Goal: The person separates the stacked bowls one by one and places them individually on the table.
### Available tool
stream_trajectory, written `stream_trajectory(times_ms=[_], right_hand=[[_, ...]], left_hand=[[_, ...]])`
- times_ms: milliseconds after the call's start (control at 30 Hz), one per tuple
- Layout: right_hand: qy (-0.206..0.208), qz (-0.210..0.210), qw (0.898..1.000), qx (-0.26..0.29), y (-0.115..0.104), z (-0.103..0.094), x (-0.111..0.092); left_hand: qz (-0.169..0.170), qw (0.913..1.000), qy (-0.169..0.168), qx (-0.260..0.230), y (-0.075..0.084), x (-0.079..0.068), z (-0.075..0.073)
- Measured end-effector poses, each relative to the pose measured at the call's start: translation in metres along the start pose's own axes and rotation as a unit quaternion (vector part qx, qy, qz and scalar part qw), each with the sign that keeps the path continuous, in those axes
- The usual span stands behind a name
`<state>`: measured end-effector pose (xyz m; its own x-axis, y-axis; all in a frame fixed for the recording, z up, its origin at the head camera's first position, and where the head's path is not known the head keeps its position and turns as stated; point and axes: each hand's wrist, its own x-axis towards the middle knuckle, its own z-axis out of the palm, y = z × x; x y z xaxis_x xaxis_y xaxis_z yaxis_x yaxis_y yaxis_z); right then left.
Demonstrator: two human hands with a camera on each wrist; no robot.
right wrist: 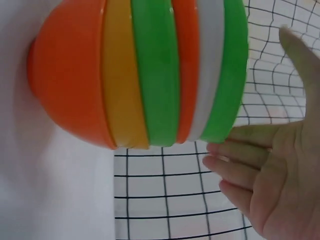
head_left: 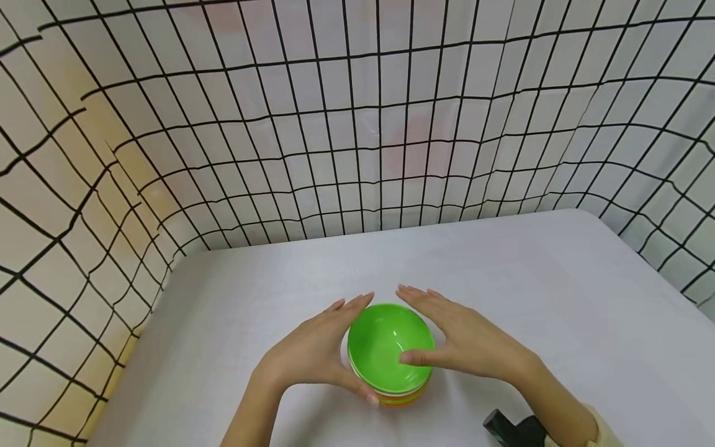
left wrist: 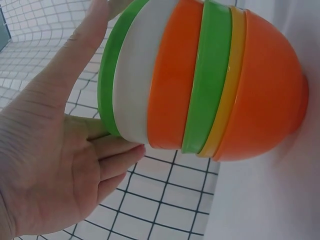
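My L hand (head_left: 310,352) & R hand (head_left: 472,340) are loose w/ straight fingers, thumbs spread, on both sides of the bowl stack (head_left: 380,347).

And here's the left hand (left wrist: 60,160), palm in full sight, thumb reaching up beside the rim of a glossy bright-green round bowl (left wrist: 106,85), fingers stretched out straight and passing partly behind the stack; whether they touch it, hard to tell! Nested next comes a smooth white round bowl (left wrist: 135,75), then a shiny orange round bowl (left wrist: 172,80), a second glossy green round bowl (left wrist: 206,75), a thin-showing amber-yellow round bowl (left wrist: 229,82), and, outermost, a deep orange round bowl (left wrist: 267,90), its foot down on the plain white worktop (left wrist: 270,205). Behind it all, a white backdrop (left wrist: 149,182) crossed by dark grid lines!
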<state>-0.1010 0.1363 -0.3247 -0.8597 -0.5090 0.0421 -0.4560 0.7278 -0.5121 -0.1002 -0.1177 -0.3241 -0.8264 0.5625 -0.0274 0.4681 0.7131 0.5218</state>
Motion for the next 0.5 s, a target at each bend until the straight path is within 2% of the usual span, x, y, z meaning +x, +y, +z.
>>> stream_trajectory(times_ms=[300,500], right_hand=[[-0.059,-0.061,0.994,0.072,0.013,0.005,0.006],[-0.067,-0.086,0.99,0.094,0.017,0.009,0.01]], left_hand=[[0.0,0.9999,-0.007,-0.008,-0.004,0.003,0.0],[-0.006,0.9996,-0.014,-0.023,-0.005,0.004,-0.001]])
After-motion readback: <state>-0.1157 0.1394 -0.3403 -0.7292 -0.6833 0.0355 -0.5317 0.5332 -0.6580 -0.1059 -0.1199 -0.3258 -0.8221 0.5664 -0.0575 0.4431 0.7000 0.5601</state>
